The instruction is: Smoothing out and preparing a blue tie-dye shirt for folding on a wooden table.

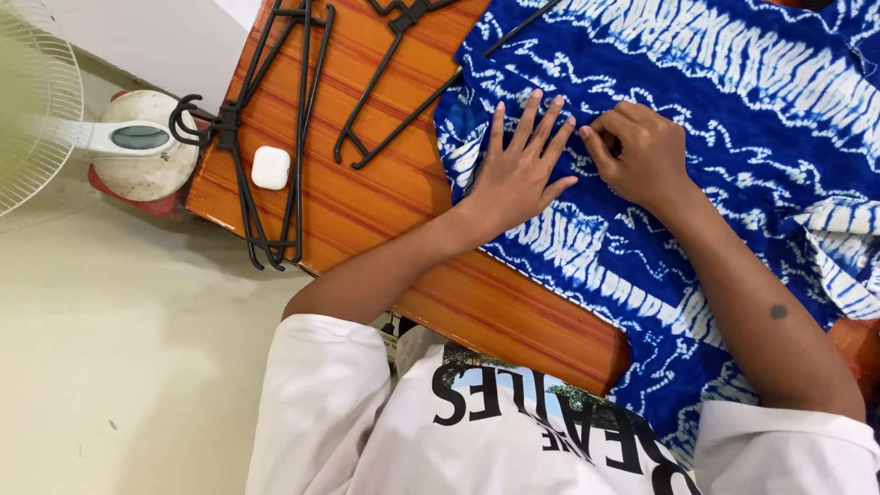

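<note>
A blue and white tie-dye garment (715, 110) lies spread over an orange wooden table (367, 192). My left hand (518, 170) rests flat on the cloth near its left edge, fingers spread. Beside it, my right hand (642, 151) has its fingers curled and pinches a small fold of the same cloth. The two hands almost touch at the fingertips.
Black clothes hangers (275, 119) lie on the table's left part, another hanger (394, 82) beside them. A small white earbud case (270, 168) sits between them. A white standing fan (55, 119) and its round base (142, 147) stand on the pale floor left of the table.
</note>
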